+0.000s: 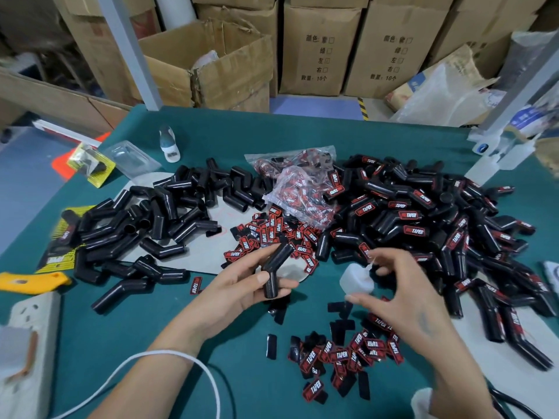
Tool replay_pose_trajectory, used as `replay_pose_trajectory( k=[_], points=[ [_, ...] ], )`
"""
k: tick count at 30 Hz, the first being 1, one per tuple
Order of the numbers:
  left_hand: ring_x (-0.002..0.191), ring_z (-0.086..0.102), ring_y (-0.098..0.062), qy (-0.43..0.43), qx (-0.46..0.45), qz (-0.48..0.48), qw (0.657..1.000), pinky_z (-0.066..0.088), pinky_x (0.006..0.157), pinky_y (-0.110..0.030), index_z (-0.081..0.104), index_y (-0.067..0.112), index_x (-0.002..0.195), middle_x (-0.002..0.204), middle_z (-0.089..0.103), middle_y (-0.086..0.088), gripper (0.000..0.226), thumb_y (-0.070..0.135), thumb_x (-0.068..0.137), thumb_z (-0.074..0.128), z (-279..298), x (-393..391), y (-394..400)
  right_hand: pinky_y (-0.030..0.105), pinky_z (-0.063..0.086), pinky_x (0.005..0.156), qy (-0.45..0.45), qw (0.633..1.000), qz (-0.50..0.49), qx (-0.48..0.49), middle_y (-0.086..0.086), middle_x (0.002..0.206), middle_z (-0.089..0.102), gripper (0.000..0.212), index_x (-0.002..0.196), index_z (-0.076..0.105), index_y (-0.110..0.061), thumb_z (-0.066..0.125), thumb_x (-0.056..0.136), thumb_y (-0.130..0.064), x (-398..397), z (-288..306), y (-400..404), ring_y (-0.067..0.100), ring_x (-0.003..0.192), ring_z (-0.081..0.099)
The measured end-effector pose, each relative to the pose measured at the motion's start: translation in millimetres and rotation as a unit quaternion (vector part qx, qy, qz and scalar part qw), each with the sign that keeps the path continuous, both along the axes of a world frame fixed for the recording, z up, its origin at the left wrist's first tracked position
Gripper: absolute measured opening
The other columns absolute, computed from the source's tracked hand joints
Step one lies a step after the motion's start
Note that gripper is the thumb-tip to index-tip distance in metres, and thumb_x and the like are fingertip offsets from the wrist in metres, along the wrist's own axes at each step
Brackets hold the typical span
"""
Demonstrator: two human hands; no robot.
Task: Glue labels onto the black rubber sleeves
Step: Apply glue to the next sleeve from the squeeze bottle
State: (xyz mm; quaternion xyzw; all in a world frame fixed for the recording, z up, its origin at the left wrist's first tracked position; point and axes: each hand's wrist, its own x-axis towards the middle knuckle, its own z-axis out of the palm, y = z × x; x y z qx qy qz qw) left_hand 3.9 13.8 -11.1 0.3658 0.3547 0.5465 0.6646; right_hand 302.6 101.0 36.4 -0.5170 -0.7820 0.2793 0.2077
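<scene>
**Sleeve in hand, glue close by: where this could slip**

Sleeve point(273, 269), bent and black, stands upright in the left hand point(242, 285), thumb across its lower leg and fingers curled behind it; no label shows on the side facing the camera. It is held just above the green table point(211, 137), between the two heaps.

Head view: the right hand point(402, 297) is around a small translucent glue bottle point(357, 278), thumb under it and fingers arched over the nozzle end. The hand is motion-blurred, so I cannot tell whether it truly grips the bottle or is only closing on it. Unlabelled sleeves point(157, 219) lie heaped to the left, labelled ones point(423, 225) to the right, and loose labels point(341, 355) are scattered near the wrists, with more beside a torn plastic bag point(299, 189).

Judged risks from here:
- The nozzle sits close to the fingertips, so a squeeze could put glue on skin instead of rubber
- The sleeve is curved and glossy, so a label pressed off-centre may sit crooked or lift at its edges
- Loose labels lie right under both hands, so a drip could stick several together or to the table
- A loose hold on the bottle could let it tip over the label pile
</scene>
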Motion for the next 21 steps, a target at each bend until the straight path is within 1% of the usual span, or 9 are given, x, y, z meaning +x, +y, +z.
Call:
replay_pose_trajectory(
  k=[3,7,9,11,13,14,16,19,21],
  points=[
    [0.134,0.054,-0.048,0.021,0.015,-0.007,1.000,0.048,0.110,-0.048,0.044,0.015,0.156,0.148,0.055,-0.024,0.052,0.014,0.106,0.058,0.9,-0.1,1.1,0.027,0.043,0.070,-0.115,0.993,0.027,0.003,-0.032,0.102,0.054,0.045,0.109,0.044,-0.052,0.077,0.080,-0.058,-10.2,-5.6,-2.0,-0.008,0.098,0.052],
    [0.135,0.054,-0.047,0.034,0.020,0.001,0.999,0.050,0.109,-0.045,0.042,0.019,0.157,0.144,0.059,-0.016,0.058,0.019,0.103,0.064,2.4,2.6,1.2,0.035,0.050,0.075,-0.117,0.993,0.007,0.006,-0.019,0.103,0.062,0.022,0.106,0.052,-0.045,0.069,0.093,-0.044,-15.5,-12.4,0.6,0.009,0.097,0.058],
    [0.132,0.056,-0.049,0.023,0.014,0.011,1.000,0.051,0.106,-0.044,0.042,0.020,0.158,0.135,0.058,-0.018,0.060,0.014,0.102,0.064,2.2,3.1,0.7,0.028,0.050,0.078,0.000,1.000,0.005,-0.004,-0.021,0.107,0.064,0.023,0.105,0.056,-0.049,0.071,0.094,-0.035,-18.6,-14.0,-0.1,0.004,0.101,0.060],
    [0.130,0.056,-0.053,0.004,0.011,0.007,1.000,0.050,0.107,-0.050,0.039,0.022,0.159,0.123,0.049,-0.013,0.062,0.007,0.103,0.061,2.6,3.4,-0.1,0.018,0.052,0.084,0.178,0.982,0.013,-0.068,-0.017,0.113,0.065,0.030,0.110,0.062,-0.054,0.072,0.097,-0.029,-25.7,-10.1,-4.0,0.005,0.105,0.064],
    [0.130,0.056,-0.052,0.005,0.011,-0.016,1.000,0.050,0.107,-0.051,0.037,0.026,0.160,0.122,0.050,-0.009,0.065,0.003,0.103,0.058,4.3,4.9,-1.1,0.028,0.058,0.093,0.356,0.916,0.034,-0.181,0.000,0.121,0.070,0.025,0.119,0.069,-0.041,0.073,0.095,-0.032,-33.7,-6.6,-9.1,0.020,0.114,0.070],
    [0.130,0.057,-0.051,0.015,0.010,-0.028,0.999,0.050,0.107,-0.050,0.036,0.029,0.160,0.126,0.053,-0.010,0.067,0.003,0.103,0.059,5.1,5.8,-1.8,0.035,0.060,0.093,0.411,0.882,0.040,-0.227,0.007,0.123,0.071,0.031,0.123,0.070,-0.034,0.075,0.093,-0.038,-36.6,-6.3,-11.6,0.028,0.115,0.071],
    [0.130,0.058,-0.049,0.044,0.008,-0.050,0.998,0.051,0.106,-0.047,0.035,0.034,0.160,0.138,0.059,-0.017,0.068,0.007,0.103,0.061,6.5,7.0,-3.4,0.037,0.062,0.087,0.452,0.850,0.040,-0.270,0.010,0.122,0.072,0.040,0.125,0.071,-0.031,0.080,0.088,-0.042,-38.1,-5.4,-14.5,0.035,0.108,0.074],
    [0.129,0.059,-0.048,0.050,0.012,-0.053,0.997,0.051,0.105,-0.045,0.039,0.031,0.156,0.141,0.058,-0.017,0.065,0.006,0.101,0.064,6.2,7.8,-4.0,0.027,0.060,0.075,0.453,0.851,0.005,-0.264,0.005,0.109,0.075,0.036,0.120,0.074,-0.033,0.081,0.084,-0.031,-36.2,-3.4,-11.0,0.023,0.088,0.075],
    [0.130,0.058,-0.049,0.034,0.017,-0.040,0.998,0.052,0.104,-0.047,0.045,0.030,0.148,0.137,0.058,-0.018,0.061,0.005,0.098,0.068,5.6,9.0,-2.9,0.022,0.057,0.068,0.472,0.842,-0.021,-0.259,0.001,0.098,0.075,0.030,0.108,0.076,-0.034,0.080,0.080,-0.025,-31.7,-3.0,-7.6,0.015,0.078,0.070]
  ],
)
